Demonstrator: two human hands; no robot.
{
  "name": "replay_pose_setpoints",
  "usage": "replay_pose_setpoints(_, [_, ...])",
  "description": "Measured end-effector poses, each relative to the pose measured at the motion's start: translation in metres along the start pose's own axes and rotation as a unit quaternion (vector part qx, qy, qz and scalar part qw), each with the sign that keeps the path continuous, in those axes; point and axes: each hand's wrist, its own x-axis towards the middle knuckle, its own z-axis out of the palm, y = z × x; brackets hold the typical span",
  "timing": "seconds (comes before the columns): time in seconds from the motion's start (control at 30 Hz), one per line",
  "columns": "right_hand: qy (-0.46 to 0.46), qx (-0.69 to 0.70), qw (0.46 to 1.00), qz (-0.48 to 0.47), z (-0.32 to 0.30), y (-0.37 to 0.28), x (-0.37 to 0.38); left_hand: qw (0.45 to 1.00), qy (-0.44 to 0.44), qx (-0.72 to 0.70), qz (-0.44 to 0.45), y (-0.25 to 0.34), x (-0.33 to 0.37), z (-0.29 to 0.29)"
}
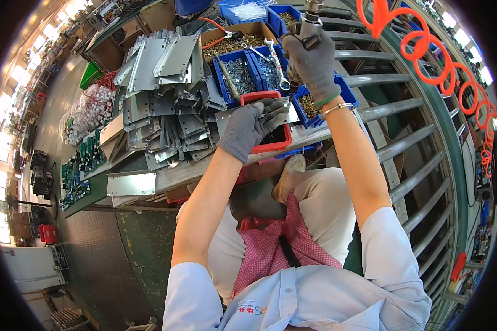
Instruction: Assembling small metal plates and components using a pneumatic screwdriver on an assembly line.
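In a grey work glove, my left hand (247, 128) holds a flat metal plate (225, 119) across a red bin (274, 147) with dark contents. Its fingers lie over the plate, partly hiding it. My right hand (316, 65), gloved too, is closed around a power driver (311, 23) held upright. The driver's lower end points down near the plate's right end; whether it touches is hidden. Beside it sits a blue bin of brass-coloured fasteners (308, 106). A wrench (277, 63) lies across the blue bins of silver screws (238, 76) just left of the right hand.
Stacked metal plates (160, 105) crowd the bench's left side. One loose plate (131, 184) lies on the front edge, near green circuit boards (77, 179). A roller conveyor (403, 110) runs along the right, under a coiled orange air hose (419, 49). A cardboard box of fasteners (248, 41) stands behind.
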Motion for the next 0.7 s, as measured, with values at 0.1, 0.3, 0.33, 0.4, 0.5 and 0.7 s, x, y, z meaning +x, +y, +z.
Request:
replay_pose_setpoints(0.1, [-0.019, -0.005, 1.0, 0.0, 0.005, -0.002, 0.002, 1.0, 0.008, 0.014, 0.013, -0.002, -0.001, 0.0])
replay_pose_setpoints(0.3, [-0.039, 0.034, 0.999, -0.008, 0.008, 0.006, 0.006, 0.997, 0.028, 0.058, 0.034, -0.004, -0.003, 0.006])
replay_pose_setpoints(0.33, [-0.041, 0.055, 0.998, -0.001, 0.006, 0.005, 0.007, 0.997, 0.026, 0.057, 0.035, -0.004, -0.003, 0.006])
replay_pose_setpoints(0.4, [-0.054, 0.071, 0.996, -0.009, 0.003, -0.002, 0.009, 0.998, -0.006, 0.055, 0.02, -0.002, -0.003, 0.006])
replay_pose_setpoints(0.5, [-0.033, 0.212, 0.977, 0.002, -0.001, -0.033, 0.001, 0.999, -0.024, 0.006, -0.032, 0.009, -0.005, 0.003])
replay_pose_setpoints(0.7, [0.08, 0.356, 0.931, -0.008, -0.018, -0.056, -0.054, 0.999, -0.043, 0.024, 0.008, 0.004, -0.014, -0.002])
